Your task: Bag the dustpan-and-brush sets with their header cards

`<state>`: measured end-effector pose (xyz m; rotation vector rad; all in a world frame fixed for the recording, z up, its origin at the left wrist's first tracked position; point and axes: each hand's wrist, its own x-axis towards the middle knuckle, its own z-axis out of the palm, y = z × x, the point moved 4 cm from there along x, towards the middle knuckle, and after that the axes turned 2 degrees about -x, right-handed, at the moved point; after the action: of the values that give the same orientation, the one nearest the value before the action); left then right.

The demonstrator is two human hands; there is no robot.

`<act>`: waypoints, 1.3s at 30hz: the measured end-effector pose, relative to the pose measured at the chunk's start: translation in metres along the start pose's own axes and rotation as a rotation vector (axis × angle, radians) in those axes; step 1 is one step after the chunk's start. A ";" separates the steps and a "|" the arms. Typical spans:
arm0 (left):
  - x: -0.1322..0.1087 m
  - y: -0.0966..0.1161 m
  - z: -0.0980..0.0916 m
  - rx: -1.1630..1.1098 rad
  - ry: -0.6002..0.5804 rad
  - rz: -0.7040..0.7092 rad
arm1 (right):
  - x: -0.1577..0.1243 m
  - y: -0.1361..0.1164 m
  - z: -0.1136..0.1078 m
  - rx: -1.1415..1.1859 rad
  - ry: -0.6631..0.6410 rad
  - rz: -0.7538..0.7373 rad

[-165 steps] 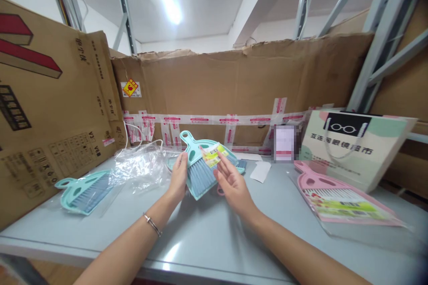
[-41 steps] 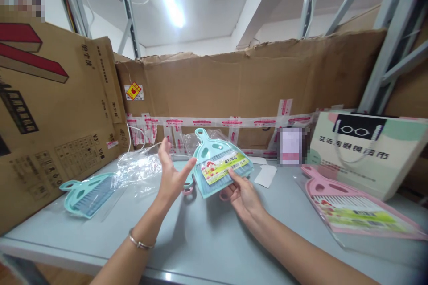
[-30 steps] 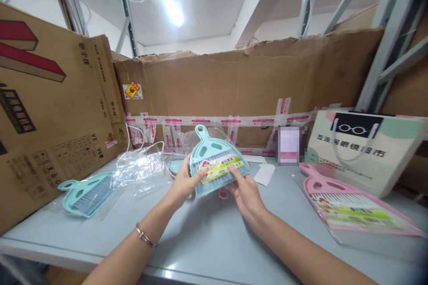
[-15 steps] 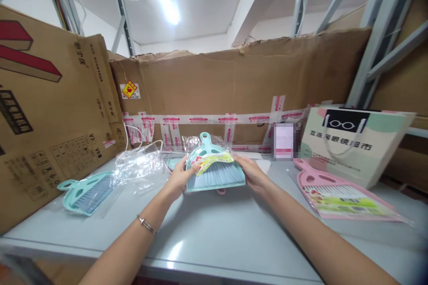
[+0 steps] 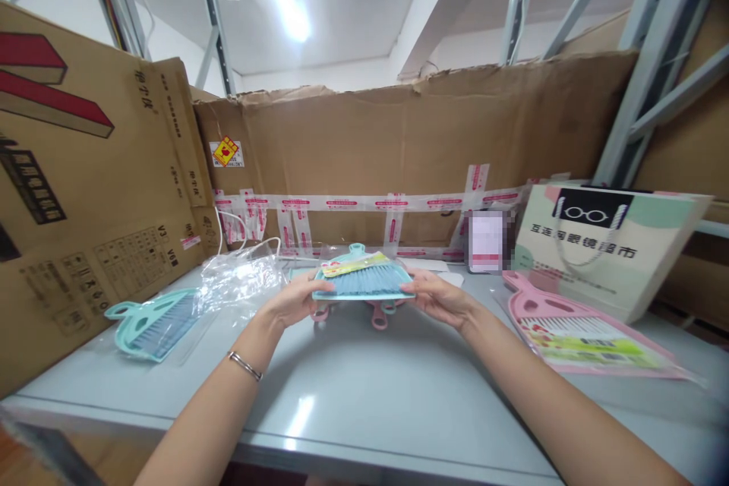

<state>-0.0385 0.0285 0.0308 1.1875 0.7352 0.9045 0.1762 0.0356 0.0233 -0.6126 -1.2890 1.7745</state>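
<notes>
Between my hands is a mint-green dustpan and brush set (image 5: pixel 367 281) in a clear bag, with a yellow-green printed label across it. It lies nearly flat, its handle pointing away from me. My left hand (image 5: pixel 296 298) grips its left edge, thumb on top. On the opposite edge, my right hand (image 5: pixel 438 295) is closed with the thumb over the front corner. Under the set, pink handles (image 5: pixel 380 317) and a bit of mint green stick out towards me; the rest of those pieces is hidden.
A bagged mint-green dustpan set (image 5: pixel 156 325) lies left beside crumpled clear plastic (image 5: pixel 242 281). To the right are a pink dustpan set (image 5: pixel 581 326) and a paper bag (image 5: pixel 598 250). Cardboard boxes (image 5: pixel 353 144) wall the back and left of the grey table (image 5: pixel 342 402).
The mint-green dustpan set has gone from tilted up to nearly flat and come down a little. More pink handles show beneath it. Both thumbs now lie near its front corners.
</notes>
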 end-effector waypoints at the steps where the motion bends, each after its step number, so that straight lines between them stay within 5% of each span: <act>1: -0.002 0.004 0.001 0.000 -0.067 0.024 | 0.002 0.002 -0.002 -0.009 0.062 0.013; 3: -0.003 0.007 0.000 0.016 -0.109 0.058 | 0.005 0.007 -0.006 -0.023 0.200 0.032; 9: 0.009 -0.007 -0.015 0.067 0.230 0.025 | 0.014 0.024 -0.012 -0.027 0.483 0.031; 15: 0.009 -0.007 -0.011 0.089 0.255 0.059 | 0.014 0.030 -0.011 -0.042 0.587 0.031; 20: -0.002 0.015 -0.017 0.079 0.321 0.158 | 0.013 0.027 -0.012 -0.032 0.575 0.038; 26: -0.009 0.021 -0.010 0.290 0.083 0.185 | 0.014 0.022 -0.015 -0.046 0.500 0.022; 30: -0.004 0.016 -0.009 0.438 0.319 0.319 | 0.008 0.013 -0.010 -0.068 0.386 -0.001; 35: 0.004 0.010 -0.011 0.491 0.449 0.479 | -0.001 0.000 0.001 -0.259 0.009 -0.178; 37: 0.005 0.008 -0.013 0.498 0.466 0.545 | 0.000 0.001 0.000 -0.428 0.036 -0.270; 39: 0.006 0.004 -0.013 0.493 0.472 0.553 | 0.004 0.003 -0.005 -0.503 0.195 -0.360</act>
<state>-0.0474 0.0399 0.0315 1.6813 1.0714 1.5562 0.1769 0.0416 0.0187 -0.7516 -1.6010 1.0739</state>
